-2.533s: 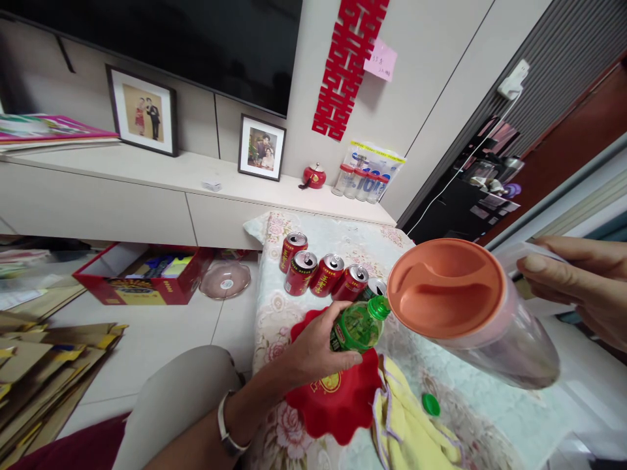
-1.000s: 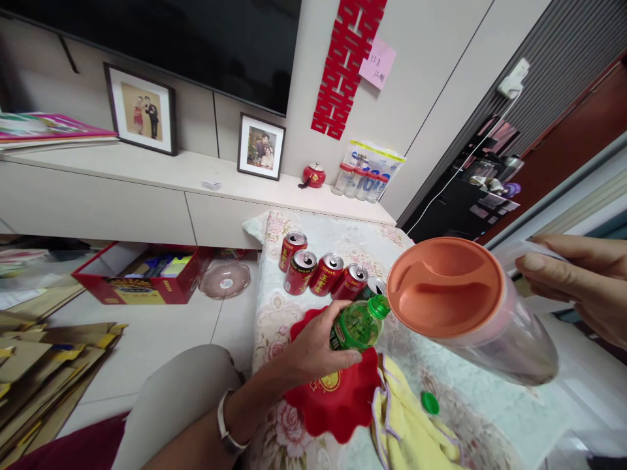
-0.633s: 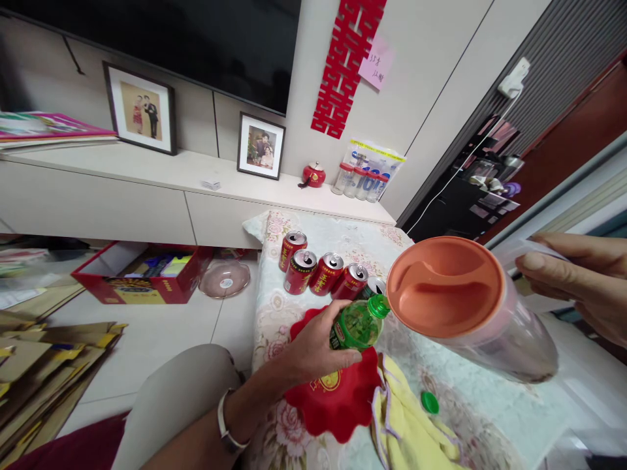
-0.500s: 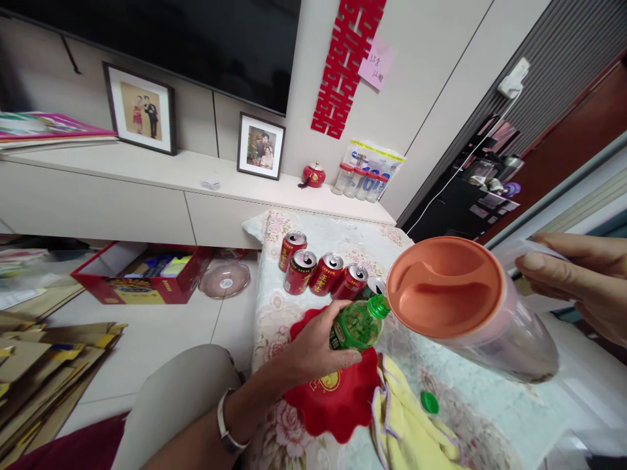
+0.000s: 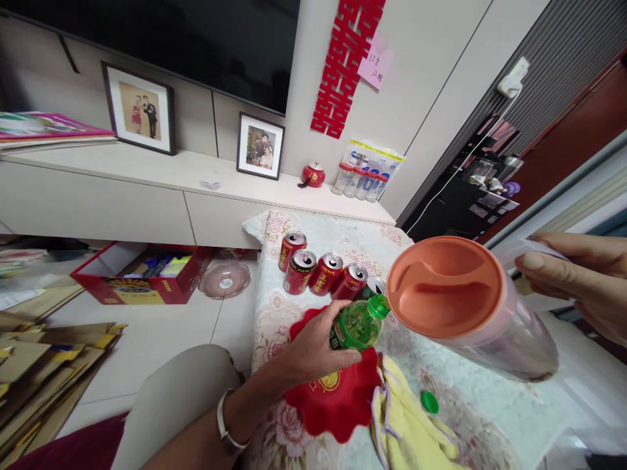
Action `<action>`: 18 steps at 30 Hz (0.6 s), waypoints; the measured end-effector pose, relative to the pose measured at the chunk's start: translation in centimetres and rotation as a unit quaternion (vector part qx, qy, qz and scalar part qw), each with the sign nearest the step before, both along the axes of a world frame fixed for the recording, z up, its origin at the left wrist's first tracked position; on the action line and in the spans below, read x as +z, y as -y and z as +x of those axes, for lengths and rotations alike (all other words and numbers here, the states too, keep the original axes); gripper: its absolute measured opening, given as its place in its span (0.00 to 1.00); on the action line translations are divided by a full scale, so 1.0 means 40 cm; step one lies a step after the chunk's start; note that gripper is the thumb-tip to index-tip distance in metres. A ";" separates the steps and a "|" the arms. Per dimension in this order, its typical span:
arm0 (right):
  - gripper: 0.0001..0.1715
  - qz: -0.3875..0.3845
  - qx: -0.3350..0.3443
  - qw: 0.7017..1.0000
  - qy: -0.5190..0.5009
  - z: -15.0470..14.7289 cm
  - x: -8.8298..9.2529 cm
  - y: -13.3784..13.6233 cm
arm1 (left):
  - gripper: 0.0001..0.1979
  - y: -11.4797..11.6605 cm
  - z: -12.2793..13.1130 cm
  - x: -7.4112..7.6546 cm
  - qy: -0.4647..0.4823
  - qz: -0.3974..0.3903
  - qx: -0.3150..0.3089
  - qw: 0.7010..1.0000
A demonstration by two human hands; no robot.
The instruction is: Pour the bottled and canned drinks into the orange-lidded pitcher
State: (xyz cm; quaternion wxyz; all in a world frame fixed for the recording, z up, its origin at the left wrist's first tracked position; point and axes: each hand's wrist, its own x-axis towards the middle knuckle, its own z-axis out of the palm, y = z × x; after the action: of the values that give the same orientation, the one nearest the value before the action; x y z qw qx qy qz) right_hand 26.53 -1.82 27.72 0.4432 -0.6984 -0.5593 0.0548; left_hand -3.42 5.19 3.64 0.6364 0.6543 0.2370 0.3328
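Note:
My left hand (image 5: 321, 349) is wrapped round a green plastic bottle (image 5: 360, 326), uncapped, over a red scalloped plate (image 5: 337, 405). From the right, my right hand (image 5: 578, 281) grips the handle of a clear pitcher (image 5: 524, 339) with an orange lid (image 5: 445, 287). The pitcher is tilted, its lid edge right at the bottle's mouth. Whether liquid passes between them cannot be made out. Behind the bottle stand several opened red cans (image 5: 326, 274) and a partly hidden dark green can (image 5: 375, 287). A green cap (image 5: 430, 402) lies beside a yellow cloth (image 5: 411, 418).
A flowered tablecloth (image 5: 274, 313) covers the table. On the floor to the left are a red box (image 5: 142, 287), a clear pinkish dish (image 5: 225, 277) and flattened cardboard (image 5: 39, 365). Picture frames, a red pot (image 5: 313, 175) and lidded jars (image 5: 357, 183) line the white cabinet behind.

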 end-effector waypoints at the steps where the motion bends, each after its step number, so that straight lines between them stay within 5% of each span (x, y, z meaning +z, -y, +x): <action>1: 0.25 -0.006 0.009 1.000 -0.025 -0.003 0.001 0.000 | 0.34 0.000 0.000 0.000 0.002 0.000 0.000 1.000; 13: 0.24 -0.020 0.010 0.998 -0.062 -0.015 0.003 0.000 | 0.34 0.003 0.002 0.002 0.004 -0.011 0.003 1.000; 18: 0.25 -0.016 0.004 1.000 0.008 -0.023 0.008 -0.002 | 0.34 0.001 0.003 -0.001 0.005 -0.010 0.001 1.000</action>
State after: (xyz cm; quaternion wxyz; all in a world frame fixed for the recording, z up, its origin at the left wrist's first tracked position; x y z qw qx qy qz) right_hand 25.63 -1.76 28.04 0.4271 -0.7036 -0.5647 0.0599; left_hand -3.29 5.16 3.61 0.6439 0.6459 0.2377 0.3342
